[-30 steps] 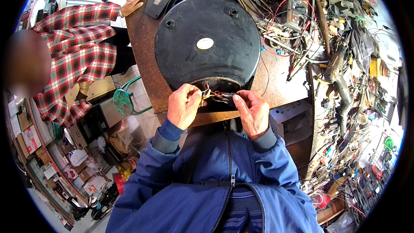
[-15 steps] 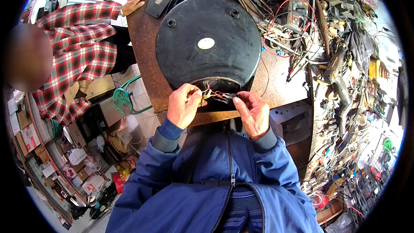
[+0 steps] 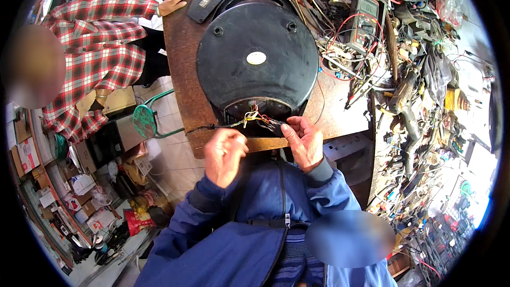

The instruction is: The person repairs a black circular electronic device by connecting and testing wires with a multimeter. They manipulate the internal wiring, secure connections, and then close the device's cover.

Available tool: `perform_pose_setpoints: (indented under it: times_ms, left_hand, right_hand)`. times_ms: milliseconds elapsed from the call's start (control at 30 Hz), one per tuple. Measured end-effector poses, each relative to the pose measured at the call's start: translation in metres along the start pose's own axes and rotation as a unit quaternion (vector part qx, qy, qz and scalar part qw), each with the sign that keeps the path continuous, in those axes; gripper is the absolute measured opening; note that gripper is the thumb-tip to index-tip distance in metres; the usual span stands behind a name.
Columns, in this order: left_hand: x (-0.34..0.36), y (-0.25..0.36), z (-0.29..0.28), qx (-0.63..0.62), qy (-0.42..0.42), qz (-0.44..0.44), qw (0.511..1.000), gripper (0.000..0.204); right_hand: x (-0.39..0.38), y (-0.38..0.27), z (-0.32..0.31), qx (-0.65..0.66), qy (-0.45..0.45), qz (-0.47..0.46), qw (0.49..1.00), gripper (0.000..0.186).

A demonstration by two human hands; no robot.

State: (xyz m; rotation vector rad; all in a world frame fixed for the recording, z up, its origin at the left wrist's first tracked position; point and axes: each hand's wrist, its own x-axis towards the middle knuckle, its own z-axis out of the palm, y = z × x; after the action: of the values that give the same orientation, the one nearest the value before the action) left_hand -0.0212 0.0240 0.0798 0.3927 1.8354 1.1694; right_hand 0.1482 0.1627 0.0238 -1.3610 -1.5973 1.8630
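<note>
A large round black appliance housing point(image 3: 257, 82) lies on the brown table, with two round feet and a pale oval label on top. From an opening at its near edge comes a bundle of thin red, yellow and white wires point(image 3: 255, 117). Pinched between thumb and fingers of my right hand point(image 3: 304, 142) are the dark ends of these wires. My left hand point(image 3: 225, 154) is just below the bundle at the left, its fingers curled together and slightly blurred; what they may hold is hidden. A black cable point(image 3: 204, 127) runs leftward above it, meeting the wires.
A multimeter point(image 3: 364, 19) with red and black leads rests among heaped cables and tools point(image 3: 411, 106) on the right. A black cover plate point(image 3: 209, 2) lies at the table's far left, near another person's hand point(image 3: 175, 1). A green stool point(image 3: 145, 121) stands left of the table point(image 3: 183, 82).
My left hand has moved down and left, off the wires. The black cable now shows left of the bundle. My right hand remains at the wire ends.
</note>
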Motion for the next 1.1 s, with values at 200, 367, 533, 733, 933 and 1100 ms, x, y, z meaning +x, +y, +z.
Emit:
perform_pose_setpoints:
  times_ms: [200,367,533,733,933,1100]
  left_hand:
    - [-0.008,-0.033,0.048,-0.216,-0.096,-0.171,0.957,0.039]
    - [-0.005,-0.032,0.059,-0.236,-0.08,-0.226,0.942,0.035]
    - [-0.01,-0.038,0.069,-0.271,-0.001,-0.205,0.94,0.032]
    - [-0.007,-0.035,0.067,-0.308,0.023,-0.205,0.929,0.029]
    - [-0.006,-0.034,0.068,-0.335,-0.005,-0.197,0.921,0.029]
    - [-0.006,-0.035,0.071,-0.322,0.007,-0.2,0.925,0.028]
  right_hand:
    - [-0.004,-0.011,-0.001,-0.021,-0.053,0.013,0.998,0.026]
    - [-0.013,-0.011,0.006,-0.022,-0.062,-0.021,0.998,0.025]
    - [-0.012,-0.016,-0.001,-0.123,-0.076,-0.1,0.984,0.025]
    - [-0.003,-0.017,-0.033,-0.098,-0.168,-0.133,0.972,0.022]
    - [0.046,0.012,-0.144,-0.215,0.05,-0.057,0.974,0.023]
    - [0.088,0.031,-0.211,-0.321,0.211,0.014,0.923,0.059]
